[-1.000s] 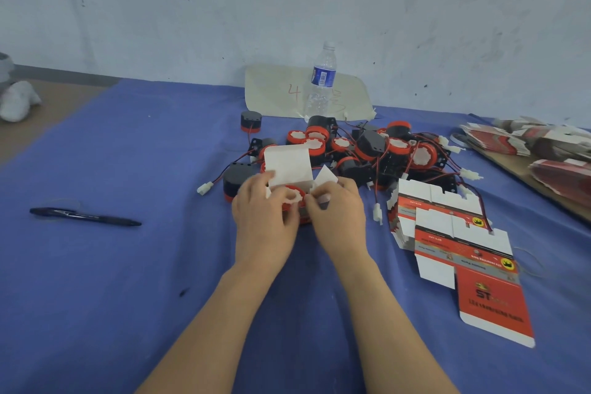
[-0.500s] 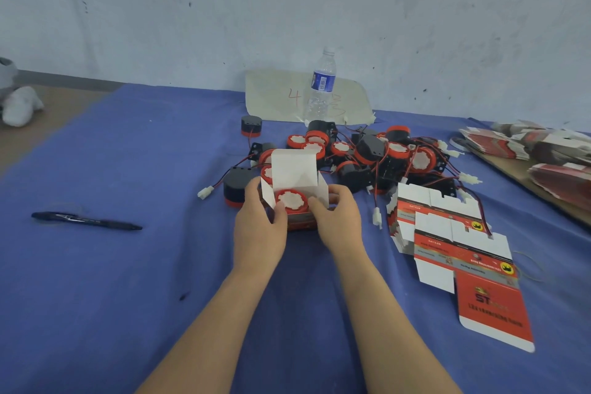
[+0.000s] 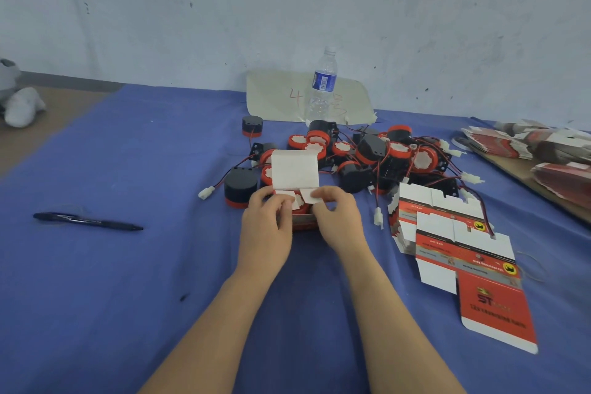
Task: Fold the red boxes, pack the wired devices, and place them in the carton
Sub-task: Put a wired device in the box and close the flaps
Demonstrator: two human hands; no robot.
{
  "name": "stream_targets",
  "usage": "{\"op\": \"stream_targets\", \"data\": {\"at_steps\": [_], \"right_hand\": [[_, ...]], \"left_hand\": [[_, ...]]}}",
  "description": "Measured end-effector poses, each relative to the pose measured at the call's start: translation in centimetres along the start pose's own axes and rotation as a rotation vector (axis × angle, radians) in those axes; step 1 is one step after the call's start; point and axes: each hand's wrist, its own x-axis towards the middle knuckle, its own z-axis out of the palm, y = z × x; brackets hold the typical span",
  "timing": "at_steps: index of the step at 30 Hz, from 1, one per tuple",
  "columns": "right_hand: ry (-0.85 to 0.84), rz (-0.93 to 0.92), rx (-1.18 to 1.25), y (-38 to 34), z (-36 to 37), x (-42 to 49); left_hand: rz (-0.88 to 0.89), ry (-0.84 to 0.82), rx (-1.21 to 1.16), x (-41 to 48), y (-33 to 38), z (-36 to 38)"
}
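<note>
Two short white flaps are the business here. The left hand [image 3: 267,224] pinches the left side flap [image 3: 284,196] between thumb and fingertips, and the right hand [image 3: 339,221] pinches the right side flap [image 3: 309,195] the same way. Both flaps are bent inward over the mouth of the small red cardboard box [image 3: 303,224]. The box sits on the blue cloth-covered table [image 3: 128,265], just in front of the heap of round black-and-red wired devices [image 3: 367,153]. Its tall white lid flap [image 3: 294,171] stands upright behind the hands.

One device seems to lie inside, mostly hidden by the fingers; where its wire lies I cannot tell. To do this well, I judge both side flaps should go down flat and level first, with wire and connector tucked below the rim so nothing bulges. Then the lid can come forward and its tongue slide inside the front wall. Light pressure suits thin card; a hard push would crease it. Flat red-and-white box blanks [image 3: 463,253] lie to the right. No carton is in view.
</note>
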Motion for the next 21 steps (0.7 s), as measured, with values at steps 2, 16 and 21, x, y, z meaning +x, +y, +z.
{"op": "stream_targets", "data": {"at_steps": [2,16,21], "right_hand": [[-0.1,-0.07,-0.053,-0.1,-0.9,-0.3],[-0.103,-0.196,0.023,-0.1,-1.7,-0.8],[-0.278,-0.284,-0.112,-0.5,-2.6,-0.9]], "left_hand": [[-0.013,0.021,-0.048,0.2,0.0,-0.2],[-0.175,-0.069,-0.543,0.8,0.3,-1.1],[-0.095,-0.083,-0.419,0.6,-0.1,-1.3]]}}
